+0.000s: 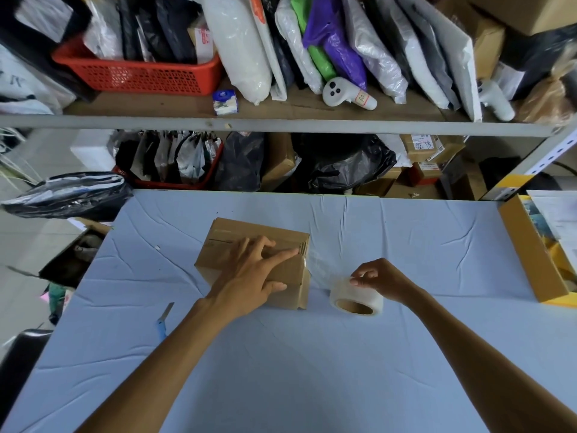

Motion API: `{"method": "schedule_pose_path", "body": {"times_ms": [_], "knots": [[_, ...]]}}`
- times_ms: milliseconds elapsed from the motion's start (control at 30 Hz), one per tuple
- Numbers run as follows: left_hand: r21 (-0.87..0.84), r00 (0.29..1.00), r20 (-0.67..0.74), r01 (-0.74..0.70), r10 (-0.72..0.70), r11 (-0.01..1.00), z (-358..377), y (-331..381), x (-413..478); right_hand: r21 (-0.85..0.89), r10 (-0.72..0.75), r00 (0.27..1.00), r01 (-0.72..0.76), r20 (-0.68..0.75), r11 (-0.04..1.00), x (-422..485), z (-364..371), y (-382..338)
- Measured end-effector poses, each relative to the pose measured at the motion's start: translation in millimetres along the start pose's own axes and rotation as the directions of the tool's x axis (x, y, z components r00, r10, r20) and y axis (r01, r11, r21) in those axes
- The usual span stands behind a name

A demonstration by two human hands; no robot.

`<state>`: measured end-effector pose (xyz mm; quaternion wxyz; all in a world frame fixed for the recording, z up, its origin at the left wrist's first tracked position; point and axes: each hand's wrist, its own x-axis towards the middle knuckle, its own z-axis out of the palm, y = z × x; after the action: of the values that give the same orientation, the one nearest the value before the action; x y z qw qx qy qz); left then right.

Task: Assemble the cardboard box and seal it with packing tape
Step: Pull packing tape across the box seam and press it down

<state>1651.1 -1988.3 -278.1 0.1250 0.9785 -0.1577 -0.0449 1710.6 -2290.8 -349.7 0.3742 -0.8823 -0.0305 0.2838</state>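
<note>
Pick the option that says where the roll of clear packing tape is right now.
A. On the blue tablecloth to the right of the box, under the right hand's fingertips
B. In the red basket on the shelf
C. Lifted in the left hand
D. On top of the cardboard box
A: the roll of clear packing tape sits on the blue tablecloth just right of the cardboard box, the right hand pinching its top, while the left hand presses flat on the box.
</note>
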Motion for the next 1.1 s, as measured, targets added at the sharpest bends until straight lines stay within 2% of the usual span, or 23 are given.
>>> {"method": "schedule_pose_path", "body": {"times_ms": [333,667,800,900,1100], "knots": [[0.009,1.000,0.003,0.005,-0.005,1.000,-3.8,0.7,-1.4,0.020,0.029,0.999,-0.028,-0.034,0.999,-4.9,-0.6,-2.0],[-0.171,1.000,-0.024,0.002,-0.006,0.985,-7.4,-3.6,-5.2,-0.068,0.018,0.997,-0.024,-0.081,0.997,-6.4,-0.4,-17.3],[-0.240,0.997,-0.055,0.036,-0.051,0.970,-9.6,-9.8,-11.8,-0.104,0.016,0.999,-0.021,-0.049,0.994,-5.6,1.7,-20.7],[-0.255,0.996,-0.059,0.048,-0.065,0.966,-12.4,-12.9,-17.0,-0.174,0.028,0.999,-0.032,-0.022,0.984,-7.2,3.7,-14.7],[-0.266,0.991,-0.108,0.043,-0.074,0.963,-15.8,-15.1,-27.3,-0.202,0.040,0.999,-0.037,0.010,0.979,-11.2,-8.4,0.4]]}}
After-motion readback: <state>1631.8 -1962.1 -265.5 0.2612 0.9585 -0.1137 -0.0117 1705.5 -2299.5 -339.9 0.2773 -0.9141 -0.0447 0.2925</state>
